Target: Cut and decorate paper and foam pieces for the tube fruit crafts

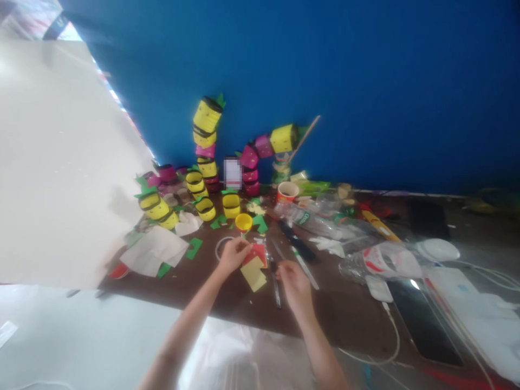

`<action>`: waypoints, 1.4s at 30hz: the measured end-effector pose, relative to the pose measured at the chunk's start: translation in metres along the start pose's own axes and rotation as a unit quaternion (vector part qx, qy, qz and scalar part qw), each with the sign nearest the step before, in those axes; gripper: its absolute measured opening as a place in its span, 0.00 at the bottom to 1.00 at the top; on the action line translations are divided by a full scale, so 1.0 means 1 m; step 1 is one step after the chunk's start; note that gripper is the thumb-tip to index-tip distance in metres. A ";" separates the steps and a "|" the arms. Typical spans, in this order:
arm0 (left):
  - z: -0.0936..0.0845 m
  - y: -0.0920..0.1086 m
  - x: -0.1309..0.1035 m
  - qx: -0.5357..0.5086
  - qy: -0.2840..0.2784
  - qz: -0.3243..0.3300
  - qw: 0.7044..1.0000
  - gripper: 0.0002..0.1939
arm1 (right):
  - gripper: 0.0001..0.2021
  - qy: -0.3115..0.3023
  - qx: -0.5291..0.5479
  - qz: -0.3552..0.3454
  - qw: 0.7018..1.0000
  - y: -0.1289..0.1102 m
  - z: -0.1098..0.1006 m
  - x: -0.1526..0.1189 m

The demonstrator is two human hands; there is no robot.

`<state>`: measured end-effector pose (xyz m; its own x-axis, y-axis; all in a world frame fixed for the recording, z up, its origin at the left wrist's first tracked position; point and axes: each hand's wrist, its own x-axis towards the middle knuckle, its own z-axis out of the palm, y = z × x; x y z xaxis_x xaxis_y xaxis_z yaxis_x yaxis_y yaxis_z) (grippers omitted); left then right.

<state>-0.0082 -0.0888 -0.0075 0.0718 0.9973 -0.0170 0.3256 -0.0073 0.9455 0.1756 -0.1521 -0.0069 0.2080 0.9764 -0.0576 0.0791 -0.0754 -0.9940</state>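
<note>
My left hand (234, 255) is over the middle of the brown table, thumb and fingers pinched together. What they hold, if anything, is too small to make out. Just beyond its fingertips is a small yellow cup (244, 222). A pale ring (220, 248), partly behind the hand, lies to its left. Beside it are a red card (259, 253) and a pale yellow paper piece (254, 274). My right hand (293, 279) has curled, closed fingers; blur hides anything in them. A thin dark tool with a clear lower part (277, 292) lies alongside its fingertips.
Stacked yellow and magenta paper cups (206, 138) stand against the blue wall (365, 81). Green scraps (194, 248) and white paper (155, 251) lie left. A knife (304, 267), plastic bottles (311, 221), a phone (426, 319) and cables (396, 336) lie right.
</note>
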 end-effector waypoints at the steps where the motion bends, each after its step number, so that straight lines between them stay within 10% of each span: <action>1: 0.002 0.000 -0.001 -0.033 -0.004 -0.011 0.999 0.10 | 0.13 -0.005 0.010 0.009 1.000 -0.001 0.002 0.002; 14: 0.017 0.024 -0.016 -0.258 -0.013 -0.081 0.963 0.14 | 0.14 -0.097 0.109 0.064 0.987 -0.026 0.027 0.024; 42: 0.014 0.045 -0.025 -0.177 -0.019 -0.056 0.982 0.07 | 0.13 -0.122 0.044 -0.034 0.991 -0.017 0.022 0.027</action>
<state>0.0173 -0.1149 0.0307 0.0912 0.9869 -0.1332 -0.0138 0.1350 0.9908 0.1582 -0.1203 0.0062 -0.0372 0.9993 0.0001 -0.0026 0.0000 -1.0000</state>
